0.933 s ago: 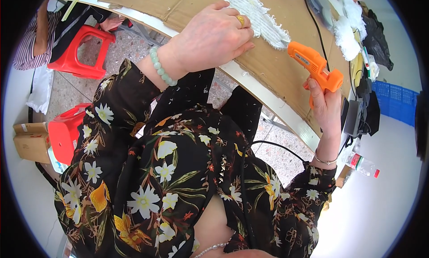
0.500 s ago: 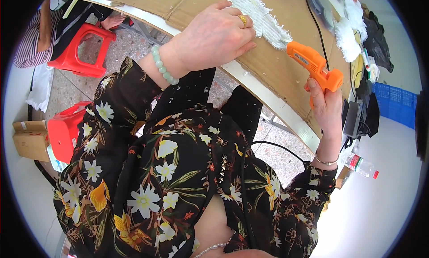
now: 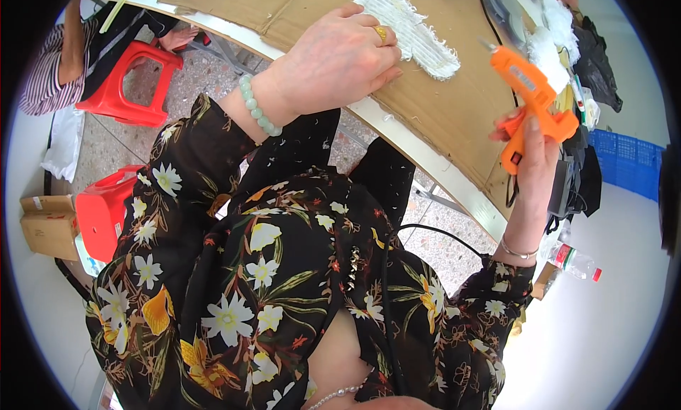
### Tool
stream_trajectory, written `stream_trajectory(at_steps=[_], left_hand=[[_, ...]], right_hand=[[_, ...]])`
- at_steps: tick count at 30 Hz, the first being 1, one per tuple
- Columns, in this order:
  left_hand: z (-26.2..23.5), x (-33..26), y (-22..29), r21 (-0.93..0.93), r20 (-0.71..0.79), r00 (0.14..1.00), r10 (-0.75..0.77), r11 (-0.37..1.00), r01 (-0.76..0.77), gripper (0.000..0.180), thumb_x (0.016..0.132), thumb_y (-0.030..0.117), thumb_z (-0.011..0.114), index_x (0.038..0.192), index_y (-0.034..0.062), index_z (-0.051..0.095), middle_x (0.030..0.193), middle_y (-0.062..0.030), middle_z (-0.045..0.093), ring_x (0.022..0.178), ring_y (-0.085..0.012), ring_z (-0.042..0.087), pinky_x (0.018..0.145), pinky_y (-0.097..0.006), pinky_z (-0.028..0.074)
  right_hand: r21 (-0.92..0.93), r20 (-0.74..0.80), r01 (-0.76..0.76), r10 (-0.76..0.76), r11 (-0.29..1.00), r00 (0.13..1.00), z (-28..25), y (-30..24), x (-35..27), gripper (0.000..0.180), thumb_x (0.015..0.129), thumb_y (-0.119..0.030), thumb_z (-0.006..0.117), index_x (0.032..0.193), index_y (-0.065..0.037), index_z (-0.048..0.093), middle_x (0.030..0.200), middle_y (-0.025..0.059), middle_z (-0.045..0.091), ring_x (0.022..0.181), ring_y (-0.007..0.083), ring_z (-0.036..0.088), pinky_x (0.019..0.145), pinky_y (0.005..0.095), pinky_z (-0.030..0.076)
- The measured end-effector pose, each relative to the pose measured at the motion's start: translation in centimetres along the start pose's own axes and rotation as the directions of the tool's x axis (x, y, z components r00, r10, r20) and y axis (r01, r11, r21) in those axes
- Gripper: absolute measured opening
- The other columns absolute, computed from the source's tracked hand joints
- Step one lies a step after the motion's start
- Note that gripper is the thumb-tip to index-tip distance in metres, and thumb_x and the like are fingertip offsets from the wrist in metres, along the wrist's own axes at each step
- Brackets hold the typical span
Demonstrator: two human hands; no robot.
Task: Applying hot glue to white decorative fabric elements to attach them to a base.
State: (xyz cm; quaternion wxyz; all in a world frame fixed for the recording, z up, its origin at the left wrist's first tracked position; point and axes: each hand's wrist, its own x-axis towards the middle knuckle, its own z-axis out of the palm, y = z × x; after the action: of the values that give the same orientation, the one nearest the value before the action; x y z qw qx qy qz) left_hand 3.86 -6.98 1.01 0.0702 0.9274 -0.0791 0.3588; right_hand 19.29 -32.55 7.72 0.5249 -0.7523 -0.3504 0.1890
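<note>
My right hand [image 3: 536, 162] grips an orange hot glue gun [image 3: 528, 87] by its handle, its nozzle pointing up and left above the cardboard. A flat piece of ribbed white fabric [image 3: 418, 37] with frayed edges lies on the brown cardboard [image 3: 454, 115]. My left hand [image 3: 340, 59] rests at the fabric's left edge, fingers bent and closed over it. The fingertips are partly hidden behind the hand. There is a gap between the nozzle and the fabric's right end.
Fluffy white pieces [image 3: 560, 27] and a black plastic bag [image 3: 596, 66] are at the far right. A blue basket [image 3: 624, 165] and a plastic bottle [image 3: 578, 263] are beyond my right arm. Red stools [image 3: 152, 112] and another person's hand [image 3: 179, 36] appear at left.
The glue gun in my right hand has moved right and away from the fabric's end, its nozzle tipping upward. My left hand and the fabric have shifted slightly left.
</note>
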Motion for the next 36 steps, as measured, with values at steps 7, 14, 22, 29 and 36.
stream_trajectory(at_steps=[7, 14, 22, 29, 36], left_hand=[[-1.1, -0.1, 0.2, 0.03, 0.014, 1.0, -0.017, 0.999, 0.017, 0.013, 0.079, 0.02, 0.068, 0.079, 0.0072, 0.065, 0.084, -0.0015, 0.065, 0.084, -0.0205, 0.062, 0.087, -0.035, 0.046], [-0.5, 0.8, 0.5, -0.012, 0.054, 0.999, -0.008, 1.0, 0.009, 0.012, 0.081, 0.019, 0.067, 0.087, 0.0081, 0.068, 0.088, -0.0012, 0.066, 0.088, -0.0203, 0.063, 0.088, -0.035, 0.046], [-0.3, 0.9, 0.4, -0.039, 0.081, 0.997, -0.019, 0.999, 0.022, 0.015, 0.08, 0.014, 0.069, 0.092, 0.0048, 0.068, 0.095, -0.0041, 0.068, 0.085, -0.0236, 0.064, 0.088, -0.039, 0.047], [0.1, 1.0, 0.3, -0.018, 0.03, 1.0, 0.008, 1.0, -0.007, 0.012, 0.08, 0.017, 0.068, 0.088, 0.0081, 0.069, 0.09, -0.0016, 0.067, 0.083, -0.0212, 0.063, 0.085, -0.036, 0.046], [0.1, 0.9, 0.2, -0.029, 0.028, 1.0, 0.004, 1.0, -0.004, 0.012, 0.08, 0.017, 0.067, 0.088, 0.008, 0.069, 0.09, -0.0015, 0.067, 0.084, -0.0209, 0.063, 0.086, -0.036, 0.046]], right_hand=[[0.336, -0.134, -0.186, 0.242, 0.923, 0.961, 4.2, -0.2, 2.6, 0.04, 0.101, -0.035, 0.042, 0.106, 0.003, 0.053, 0.099, 0.0175, 0.064, 0.09, 0.0296, 0.069, 0.078, 0.0372, 0.058], [0.371, -0.225, -0.108, 0.202, 0.923, 0.953, 5.6, 0.3, 3.8, 0.038, 0.1, -0.036, 0.046, 0.105, 0.001, 0.053, 0.097, 0.0146, 0.062, 0.093, 0.0252, 0.067, 0.08, 0.0355, 0.058], [0.387, -0.162, -0.089, 0.163, 0.918, 0.973, 6.3, 0.6, 4.8, 0.047, 0.097, -0.044, 0.051, 0.113, 0.0, 0.052, 0.099, 0.0125, 0.063, 0.087, 0.0211, 0.066, 0.079, 0.0312, 0.056], [0.407, -0.126, -0.014, 0.072, 0.913, 0.989, 7.3, 1.3, 5.6, 0.046, 0.097, -0.043, 0.051, 0.109, 0.0, 0.053, 0.098, 0.0122, 0.062, 0.088, 0.0189, 0.064, 0.084, 0.0325, 0.056], [0.452, -0.122, 0.042, 0.015, 0.891, 0.992, 7.4, 1.3, 6.9, 0.044, 0.097, -0.041, 0.051, 0.108, 0.001, 0.052, 0.1, 0.012, 0.061, 0.092, 0.021, 0.065, 0.083, 0.0333, 0.056]])
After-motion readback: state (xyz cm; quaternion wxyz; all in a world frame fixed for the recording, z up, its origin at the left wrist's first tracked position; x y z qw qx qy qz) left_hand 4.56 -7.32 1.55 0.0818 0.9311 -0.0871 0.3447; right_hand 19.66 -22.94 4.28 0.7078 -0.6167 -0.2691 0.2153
